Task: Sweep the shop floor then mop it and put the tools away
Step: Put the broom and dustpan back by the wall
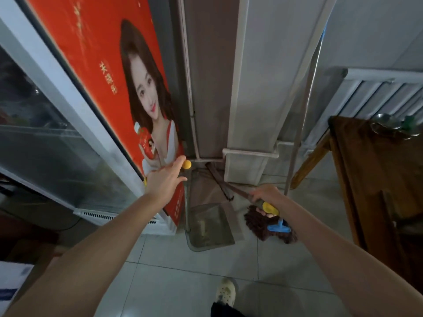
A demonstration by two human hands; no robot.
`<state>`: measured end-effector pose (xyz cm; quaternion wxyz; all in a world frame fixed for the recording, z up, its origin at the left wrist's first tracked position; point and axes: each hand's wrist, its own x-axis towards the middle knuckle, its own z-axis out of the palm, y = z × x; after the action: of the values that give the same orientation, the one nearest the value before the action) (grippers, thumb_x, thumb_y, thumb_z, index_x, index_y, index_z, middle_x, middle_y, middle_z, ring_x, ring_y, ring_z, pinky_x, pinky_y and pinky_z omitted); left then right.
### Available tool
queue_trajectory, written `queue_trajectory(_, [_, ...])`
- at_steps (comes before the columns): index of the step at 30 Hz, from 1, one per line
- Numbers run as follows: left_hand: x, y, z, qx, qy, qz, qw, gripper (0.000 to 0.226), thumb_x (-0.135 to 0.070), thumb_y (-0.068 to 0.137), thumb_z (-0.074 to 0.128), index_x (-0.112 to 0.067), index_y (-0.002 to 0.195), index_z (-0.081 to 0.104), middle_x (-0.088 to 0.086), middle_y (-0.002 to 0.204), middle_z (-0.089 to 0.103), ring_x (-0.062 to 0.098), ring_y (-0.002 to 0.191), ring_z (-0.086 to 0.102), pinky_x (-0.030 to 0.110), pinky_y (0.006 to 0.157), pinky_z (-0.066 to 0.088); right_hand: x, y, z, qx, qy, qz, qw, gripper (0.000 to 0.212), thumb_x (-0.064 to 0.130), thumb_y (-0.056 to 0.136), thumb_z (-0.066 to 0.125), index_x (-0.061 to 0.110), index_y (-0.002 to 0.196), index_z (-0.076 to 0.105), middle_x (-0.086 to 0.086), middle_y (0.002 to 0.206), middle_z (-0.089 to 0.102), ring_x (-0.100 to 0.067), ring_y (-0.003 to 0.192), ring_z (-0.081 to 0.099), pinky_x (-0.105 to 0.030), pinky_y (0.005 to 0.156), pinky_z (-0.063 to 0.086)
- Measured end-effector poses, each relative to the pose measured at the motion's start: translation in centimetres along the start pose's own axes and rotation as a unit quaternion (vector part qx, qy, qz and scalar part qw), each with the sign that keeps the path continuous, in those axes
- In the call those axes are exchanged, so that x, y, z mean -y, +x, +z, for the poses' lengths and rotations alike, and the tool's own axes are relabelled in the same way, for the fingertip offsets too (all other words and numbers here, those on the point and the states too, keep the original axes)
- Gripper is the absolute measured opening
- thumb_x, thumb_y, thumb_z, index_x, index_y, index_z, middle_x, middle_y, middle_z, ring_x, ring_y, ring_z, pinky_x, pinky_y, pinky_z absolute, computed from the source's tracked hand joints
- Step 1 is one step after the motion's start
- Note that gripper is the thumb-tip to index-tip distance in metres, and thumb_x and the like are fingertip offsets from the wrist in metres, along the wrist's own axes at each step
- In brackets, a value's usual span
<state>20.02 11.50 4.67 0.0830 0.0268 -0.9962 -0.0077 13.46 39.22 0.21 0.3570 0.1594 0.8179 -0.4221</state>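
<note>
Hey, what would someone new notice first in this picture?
The big red poster fills the upper left. Beside it, the left hand reaches for a yellow knob, while the right hand grips a yellow-tipped handle above the dustpan and brown mop head in the corner.

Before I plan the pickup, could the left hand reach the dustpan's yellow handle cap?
Likely yes: the left hand is open and almost touching the yellow cap, with nothing between them.
</note>
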Motion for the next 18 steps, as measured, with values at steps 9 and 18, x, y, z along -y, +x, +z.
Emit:
queue_trajectory(9, [-1.3,9.2,3.2,0.027,-0.042,0.026,0.998,0.051,-0.026,0.089,0.06,-0.023,0.134,0.035,0.01,0.103,0.061,0.031,0.086,0.064,0.04,0.064,0.052,-1.4,5.0,-3.9,-0.01,0.011,0.037,0.999,0.031,-0.001,0.082,0.059,0.0,0.111,0.069,-0.011,0.059,0.057,-0.009,0.029,0.05,-0.02,0.03,0.037])
queue_trajectory(18, [-1.6,13.8,5.2,0.048,-0.018,0.039,0.998,0.046,-0.021,0.087,0.064,-0.017,0.125,0.037,0.011,0.099,0.062,0.028,0.084,0.063,0.04,0.065,0.054,-1.0,6.9,-4.6,-0.016,0.059,0.028,0.998,0.02,-0.003,0.081,0.061,0.005,0.096,0.072,-0.021,0.109,0.069,-0.027,0.078,0.068,-0.031,0.068,0.052])
